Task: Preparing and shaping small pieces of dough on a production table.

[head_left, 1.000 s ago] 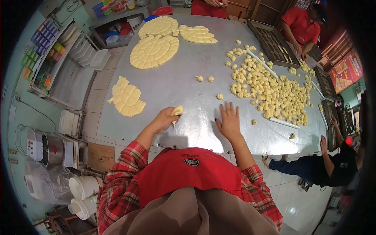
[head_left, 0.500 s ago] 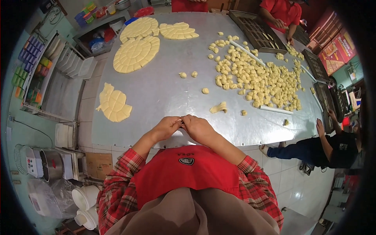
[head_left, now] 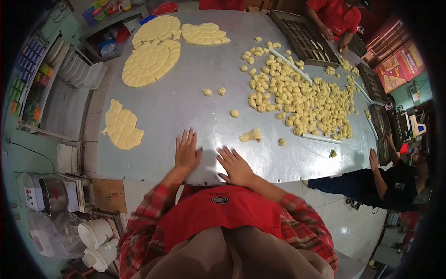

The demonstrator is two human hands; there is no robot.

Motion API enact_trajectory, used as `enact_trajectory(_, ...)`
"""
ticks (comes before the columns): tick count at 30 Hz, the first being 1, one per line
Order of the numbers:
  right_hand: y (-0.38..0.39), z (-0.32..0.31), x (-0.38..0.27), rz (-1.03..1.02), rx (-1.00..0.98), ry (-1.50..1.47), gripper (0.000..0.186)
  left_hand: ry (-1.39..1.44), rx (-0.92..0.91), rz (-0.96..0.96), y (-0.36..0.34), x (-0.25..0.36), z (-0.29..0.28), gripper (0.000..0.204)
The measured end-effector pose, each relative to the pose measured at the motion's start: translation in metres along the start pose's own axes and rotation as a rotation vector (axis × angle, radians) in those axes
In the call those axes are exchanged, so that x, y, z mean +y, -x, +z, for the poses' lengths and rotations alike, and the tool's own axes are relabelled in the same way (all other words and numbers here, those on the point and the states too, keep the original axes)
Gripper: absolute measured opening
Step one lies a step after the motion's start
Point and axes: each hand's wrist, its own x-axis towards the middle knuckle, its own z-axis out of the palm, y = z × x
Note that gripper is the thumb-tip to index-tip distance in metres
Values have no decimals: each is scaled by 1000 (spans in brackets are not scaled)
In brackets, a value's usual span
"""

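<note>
My left hand (head_left: pixel 187 152) lies with outstretched fingers at the near edge of the metal table (head_left: pixel 172 104), palm down and holding nothing. Beside it, my right hand (head_left: pixel 235 166) is spread in the same way, also with nothing in it. Just beyond the right hand sits a curled strip of pale yellow dough (head_left: pixel 251 136). A small dough ball (head_left: pixel 281 142) is to its right, and another dough ball (head_left: pixel 234 113) lies farther in. To the left of my left hand rests a flat, scored dough piece (head_left: pixel 124 128).
A wide heap of dough balls (head_left: pixel 306 102) covers the right half, with white rods (head_left: pixel 321 138) along it. Scored dough rounds (head_left: pixel 151 63) lie far left. A person in red (head_left: pixel 337 21) works at a dark tray (head_left: pixel 302 42); another person (head_left: pixel 390 183) stands at right.
My hands were together at the near edge, fingers closed in front of the apron. They have come apart and reached forward, flat over the table. The view has shifted slightly.
</note>
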Motion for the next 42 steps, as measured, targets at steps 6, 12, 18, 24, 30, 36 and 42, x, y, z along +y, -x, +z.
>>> enact_trajectory(6,-60,-5,34,47,227,49,50,-195,338,-188,-57,-86,5,40)
enact_trajectory(12,53,3,16,185,185,-346,31,431,196,-232,34,-33,-13,40)
enact_trajectory(18,29,-38,9,258,449,-641,27,1453,-328,-462,5,99,12,13)
enact_trajectory(24,83,-227,150,633,738,556,53,641,-182,34,-59,94,3,29)
enact_trajectory(30,64,-218,145,497,719,343,51,90,34,287,-94,133,69,37)
enact_trajectory(36,52,-106,87,395,386,-248,58,796,-172,113,-96,119,59,19)
enact_trajectory(42,25,-101,35,149,372,-407,58,1411,-714,-315,-67,118,-5,24)
